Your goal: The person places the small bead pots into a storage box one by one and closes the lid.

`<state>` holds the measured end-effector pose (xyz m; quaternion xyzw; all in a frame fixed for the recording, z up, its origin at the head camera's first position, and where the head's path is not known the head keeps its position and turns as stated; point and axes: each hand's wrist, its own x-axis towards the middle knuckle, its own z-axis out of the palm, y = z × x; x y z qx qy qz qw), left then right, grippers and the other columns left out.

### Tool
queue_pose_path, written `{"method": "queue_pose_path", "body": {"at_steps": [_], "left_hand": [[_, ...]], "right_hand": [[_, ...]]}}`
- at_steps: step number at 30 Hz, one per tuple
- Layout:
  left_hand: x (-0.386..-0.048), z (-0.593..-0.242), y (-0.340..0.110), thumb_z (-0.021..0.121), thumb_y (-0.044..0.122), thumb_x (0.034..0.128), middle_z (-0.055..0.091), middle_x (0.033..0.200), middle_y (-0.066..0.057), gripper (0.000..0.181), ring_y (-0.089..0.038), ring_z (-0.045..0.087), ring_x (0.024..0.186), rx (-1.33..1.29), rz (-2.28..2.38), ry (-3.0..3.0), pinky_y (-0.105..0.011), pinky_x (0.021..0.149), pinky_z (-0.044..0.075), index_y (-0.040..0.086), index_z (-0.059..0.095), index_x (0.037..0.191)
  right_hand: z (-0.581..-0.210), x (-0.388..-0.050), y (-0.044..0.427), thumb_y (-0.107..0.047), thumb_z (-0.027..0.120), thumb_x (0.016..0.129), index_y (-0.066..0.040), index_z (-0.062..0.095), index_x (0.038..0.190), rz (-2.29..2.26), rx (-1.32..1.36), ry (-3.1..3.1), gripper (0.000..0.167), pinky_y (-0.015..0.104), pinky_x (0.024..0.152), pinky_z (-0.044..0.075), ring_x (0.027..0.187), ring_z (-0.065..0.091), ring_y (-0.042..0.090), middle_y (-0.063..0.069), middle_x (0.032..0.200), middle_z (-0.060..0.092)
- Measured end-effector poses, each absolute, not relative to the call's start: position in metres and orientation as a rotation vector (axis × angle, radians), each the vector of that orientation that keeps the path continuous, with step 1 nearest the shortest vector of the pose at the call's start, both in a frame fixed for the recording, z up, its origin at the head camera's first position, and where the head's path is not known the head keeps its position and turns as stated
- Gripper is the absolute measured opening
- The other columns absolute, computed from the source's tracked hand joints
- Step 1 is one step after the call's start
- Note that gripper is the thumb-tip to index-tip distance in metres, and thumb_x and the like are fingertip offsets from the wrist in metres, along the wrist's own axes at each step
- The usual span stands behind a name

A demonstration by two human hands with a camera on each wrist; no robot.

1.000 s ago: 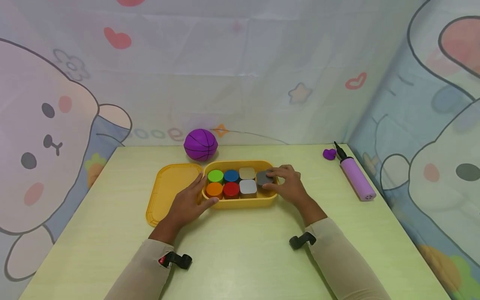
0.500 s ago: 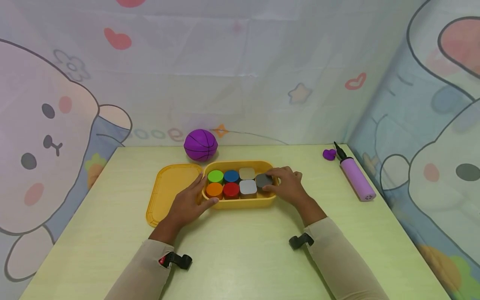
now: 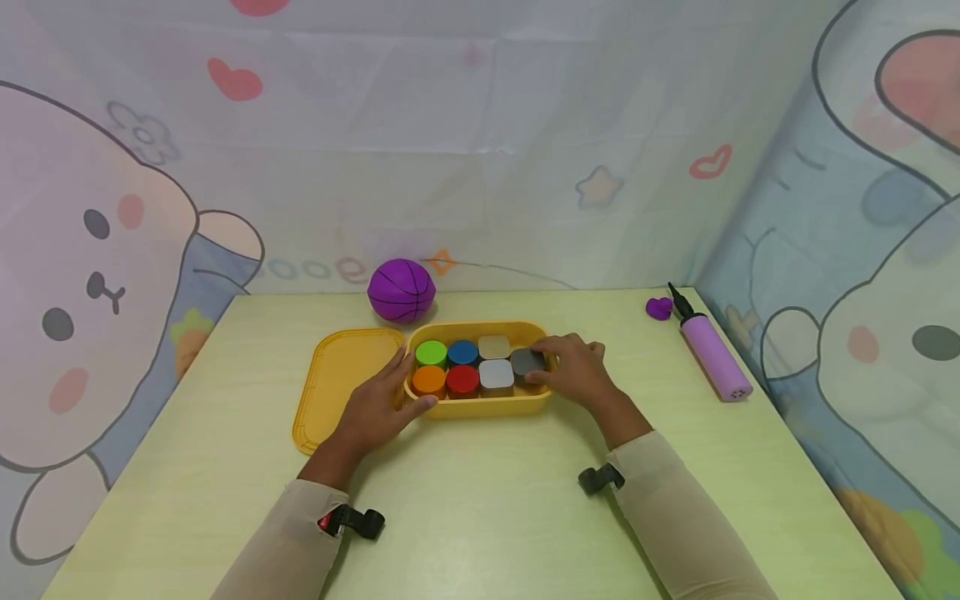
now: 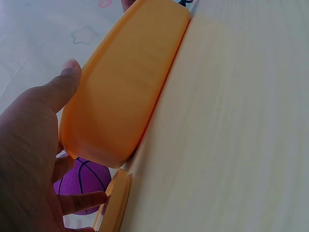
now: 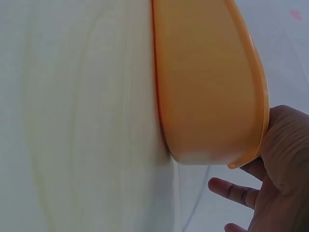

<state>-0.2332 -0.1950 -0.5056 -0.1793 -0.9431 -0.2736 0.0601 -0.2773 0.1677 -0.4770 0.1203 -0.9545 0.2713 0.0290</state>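
A yellow box (image 3: 487, 407) stands on the table in the head view, holding several small coloured-topped pots. My right hand (image 3: 579, 372) reaches over its right end and pinches a dark grey-topped pot (image 3: 527, 363) between thumb and fingers. Beside it are a light grey-topped pot (image 3: 497, 373) and a beige-topped pot (image 3: 493, 346). Further left sit red (image 3: 462, 380), blue (image 3: 462, 352), green (image 3: 431, 352) and orange (image 3: 430, 380) tops. My left hand (image 3: 375, 408) rests at the box's left end, fingers extended and thumb at the rim. Both wrist views hide the pots behind the box wall.
A yellow lid (image 3: 341, 375) lies left of the box, partly under my left hand. Behind stands a purple basketball (image 3: 401, 290). At the right back lie a purple hand pump (image 3: 715, 358) and a small purple heart-shaped object (image 3: 659, 308). Fabric walls border the table.
The dark grey-topped pot has shifted slightly left and down inside the box with my right hand. My left hand and the other pots look unmoved.
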Motion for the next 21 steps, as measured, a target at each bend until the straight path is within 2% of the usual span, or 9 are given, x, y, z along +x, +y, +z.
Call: {"method": "queue_pose_path", "body": {"at_steps": [6, 11, 21], "left_hand": [[-0.2336, -0.504, -0.1952, 0.066, 0.063, 0.1028, 0.025, 0.183, -0.008, 0.093, -0.042, 0.04, 0.162, -0.547, -0.831, -2.854, -0.065, 0.126, 0.042, 0.014, 0.029, 0.174], [-0.2339, -0.5036, -0.1951, 0.067, 0.062, 0.1025, 0.025, 0.183, -0.008, 0.094, -0.041, 0.039, 0.162, -0.548, -0.837, -2.848, -0.064, 0.126, 0.042, 0.014, 0.03, 0.174], [-0.2339, -0.506, -0.1971, 0.069, 0.061, 0.1017, 0.026, 0.183, -0.007, 0.093, -0.044, 0.042, 0.161, -0.551, -0.829, -2.846, -0.067, 0.125, 0.042, 0.014, 0.032, 0.173]], "right_hand": [[-0.4741, -0.2783, 0.1667, -0.04, 0.091, 0.091, -0.019, 0.075, 0.141, 0.826, 0.366, -2.949, 0.057, 0.065, 0.11, 0.03, 0.137, 0.059, 0.034, 0.008, 0.145, 0.073], [-0.4741, -0.2781, 0.1675, -0.036, 0.092, 0.089, -0.015, 0.075, 0.139, 0.902, 0.399, -2.894, 0.057, 0.068, 0.11, 0.026, 0.137, 0.06, 0.037, 0.011, 0.145, 0.073], [-0.4795, -0.2796, 0.1721, -0.032, 0.093, 0.089, -0.011, 0.074, 0.141, 1.099, 0.451, -2.834, 0.059, 0.074, 0.117, 0.02, 0.145, 0.049, 0.041, 0.016, 0.142, 0.07]]}}
